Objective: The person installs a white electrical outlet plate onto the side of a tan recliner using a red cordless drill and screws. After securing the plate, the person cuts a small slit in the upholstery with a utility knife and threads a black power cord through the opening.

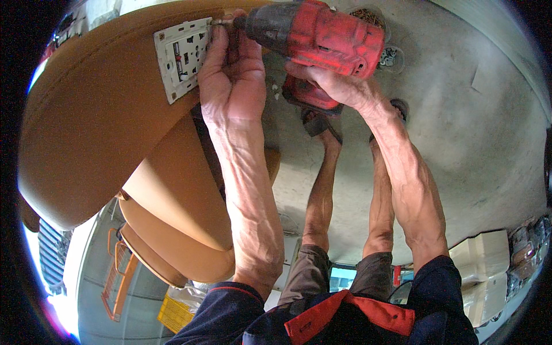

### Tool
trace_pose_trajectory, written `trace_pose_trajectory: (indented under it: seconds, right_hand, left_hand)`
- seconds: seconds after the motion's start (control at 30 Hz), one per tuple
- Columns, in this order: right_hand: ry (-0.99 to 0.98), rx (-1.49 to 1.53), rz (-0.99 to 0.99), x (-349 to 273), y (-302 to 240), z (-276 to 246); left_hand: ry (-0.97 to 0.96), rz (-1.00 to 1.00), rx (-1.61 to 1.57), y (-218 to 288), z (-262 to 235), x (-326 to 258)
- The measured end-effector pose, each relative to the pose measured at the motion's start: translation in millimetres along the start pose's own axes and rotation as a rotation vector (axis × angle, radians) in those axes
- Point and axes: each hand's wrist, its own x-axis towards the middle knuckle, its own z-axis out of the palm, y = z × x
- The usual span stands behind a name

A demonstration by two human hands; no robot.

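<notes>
A red and black cordless drill (339, 40) is in my right hand (342, 86), whose fingers wrap round its grip. The drill's nose points left, and a thin metal tip (221, 22) reaches toward the upper right corner of a white rectangular plate (167, 69). That plate, with slots and cutouts, lies against a tan padded panel (103, 109) with stitching. My left hand (236, 75), palm facing me, has its thumb and fingers closed together by the thin tip, next to the plate. What the fingertips pinch is partly hidden by the drill's nose.
Small tubs of screws (368, 18) and metal pieces (391, 57) stand on the grey floor (460, 115) beyond the drill. More tan padded pieces (178, 201) are below the panel, near an orange metal frame (122, 276). Pale boxes (483, 270) are at the lower right.
</notes>
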Motion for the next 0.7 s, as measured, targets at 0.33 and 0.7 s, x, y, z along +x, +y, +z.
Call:
trace_pose_trajectory:
  seconds: [0.33, 0.7]
  right_hand:
    - [-0.061, -0.022, -0.051, 6.2, -6.4, -4.5]
    - [-0.027, -0.014, -0.128, 15.3, -3.5, -4.3]
  left_hand:
    - [-0.060, -0.017, -0.078, 1.6, -0.6, 0.0]
    - [0.124, 0.139, -0.008, -15.4, -43.6, -52.0]
